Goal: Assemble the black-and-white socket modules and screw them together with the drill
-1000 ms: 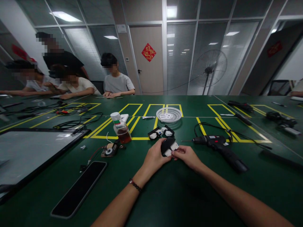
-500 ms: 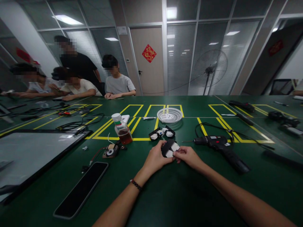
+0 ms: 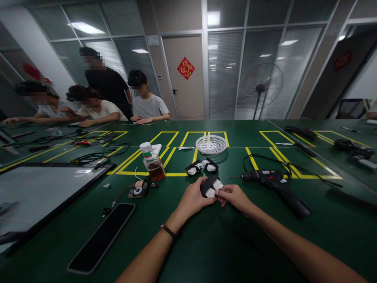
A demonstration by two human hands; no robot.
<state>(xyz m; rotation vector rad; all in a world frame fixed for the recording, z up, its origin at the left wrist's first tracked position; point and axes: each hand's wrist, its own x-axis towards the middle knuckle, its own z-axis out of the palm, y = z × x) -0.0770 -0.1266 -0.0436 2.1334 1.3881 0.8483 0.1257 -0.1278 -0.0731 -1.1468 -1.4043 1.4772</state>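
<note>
Both of my hands meet over the green table (image 3: 206,251) on a small black and white part (image 3: 211,187). My left hand (image 3: 193,198) curls round its left side. From the right, my right hand (image 3: 235,196) pinches its edge with closed fingers. Just beyond lie more black and white parts (image 3: 202,166) of the same kind. A black electric screwdriver (image 3: 277,184) with a cable lies to the right of my hands.
A white fan grille (image 3: 211,144) sits further back. A bottle of brown liquid (image 3: 152,162), a small circuit module (image 3: 137,190), a long black device (image 3: 101,237) and a framed panel (image 3: 38,188) lie to the left. Several people sit or stand at the far left.
My hands have stayed on the part with only slight finger shifts. The standing person in black at the far left has walked to the right, toward the seated people.
</note>
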